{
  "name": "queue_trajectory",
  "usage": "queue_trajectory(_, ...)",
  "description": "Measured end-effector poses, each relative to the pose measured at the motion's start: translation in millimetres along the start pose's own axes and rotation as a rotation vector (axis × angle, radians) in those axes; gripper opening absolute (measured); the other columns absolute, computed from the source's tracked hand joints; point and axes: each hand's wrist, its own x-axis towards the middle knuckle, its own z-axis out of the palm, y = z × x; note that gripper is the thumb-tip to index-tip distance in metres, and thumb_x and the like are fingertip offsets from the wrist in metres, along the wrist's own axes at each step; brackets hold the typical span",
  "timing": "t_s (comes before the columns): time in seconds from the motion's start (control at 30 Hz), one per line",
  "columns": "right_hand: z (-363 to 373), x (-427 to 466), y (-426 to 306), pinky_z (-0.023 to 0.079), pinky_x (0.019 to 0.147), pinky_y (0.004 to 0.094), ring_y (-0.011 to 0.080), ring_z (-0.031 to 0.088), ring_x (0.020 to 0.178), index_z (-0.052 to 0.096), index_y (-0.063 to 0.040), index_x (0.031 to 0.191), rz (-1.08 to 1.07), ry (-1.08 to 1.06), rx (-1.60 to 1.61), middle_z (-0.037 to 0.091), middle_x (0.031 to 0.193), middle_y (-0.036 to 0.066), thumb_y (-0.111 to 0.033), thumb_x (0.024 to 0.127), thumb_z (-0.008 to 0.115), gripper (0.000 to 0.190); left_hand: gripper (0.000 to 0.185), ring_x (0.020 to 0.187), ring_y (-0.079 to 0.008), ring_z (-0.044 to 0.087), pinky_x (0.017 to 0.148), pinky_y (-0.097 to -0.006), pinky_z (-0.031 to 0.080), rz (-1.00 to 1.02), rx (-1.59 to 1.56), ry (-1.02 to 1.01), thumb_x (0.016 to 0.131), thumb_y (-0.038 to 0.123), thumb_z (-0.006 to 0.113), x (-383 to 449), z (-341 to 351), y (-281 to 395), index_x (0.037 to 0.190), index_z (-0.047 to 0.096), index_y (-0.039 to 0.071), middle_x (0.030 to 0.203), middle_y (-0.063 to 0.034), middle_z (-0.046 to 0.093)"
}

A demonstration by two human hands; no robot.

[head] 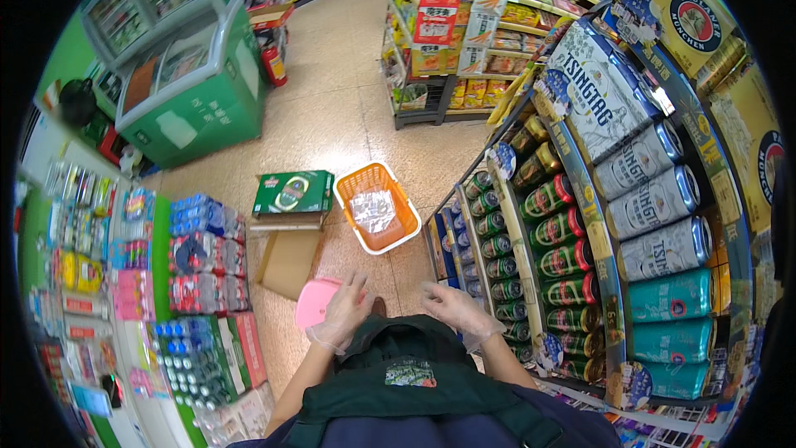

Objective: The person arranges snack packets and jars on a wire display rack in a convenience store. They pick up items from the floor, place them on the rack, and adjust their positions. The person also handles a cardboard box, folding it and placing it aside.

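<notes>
My left hand (342, 306), in a clear plastic glove, is over the right part of a pink plastic stool (317, 303); whether it touches the stool I cannot tell. My right hand (453, 306), gloved the same way, hangs in the air with fingers loosely spread and holds nothing. Ahead on the floor stands an orange shopping basket (407, 214) with a white rim and a crumpled silvery plastic wrapper (373, 210) inside. Left of it lies a green beer carton (293, 193) beside an open brown cardboard box (289, 261).
A shelf of beer cans (559, 233) rises close on the right. Packs of bottles (208, 261) are stacked at left. A green chest freezer (199, 112) and a fire extinguisher (273, 65) stand farther ahead left; a snack rack (435, 74) stands ahead right.
</notes>
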Motion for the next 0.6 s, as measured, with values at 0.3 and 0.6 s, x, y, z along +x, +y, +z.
queue_trajectory(0.3,-29,53,1,0.053,0.086,0.0428,0.0388,0.067,0.098,0.059,-0.006,0.128,0.067,-0.062,0.019,0.069,0.104,0.022,-0.032,0.095,0.060,0.042,0.047,0.113,-0.0480,0.056,0.095,-0.0501,0.047,0.099,0.060,-0.072,0.092,0.024,0.061,123,-17,-18,0.131,0.050,0.000,0.134,-0.0272,0.048)
queue_trajectory(0.6,-72,147,18,0.051,0.090,0.0409,0.0363,0.066,0.106,0.059,-0.003,0.128,0.032,0.016,0.089,0.068,0.115,0.021,-0.030,0.096,0.058,0.042,0.050,0.116,-0.0469,0.055,0.098,-0.0480,0.047,0.007,-0.066,-0.108,0.093,0.025,0.059,188,0,1,0.135,0.048,-0.001,0.140,-0.0270,0.047)
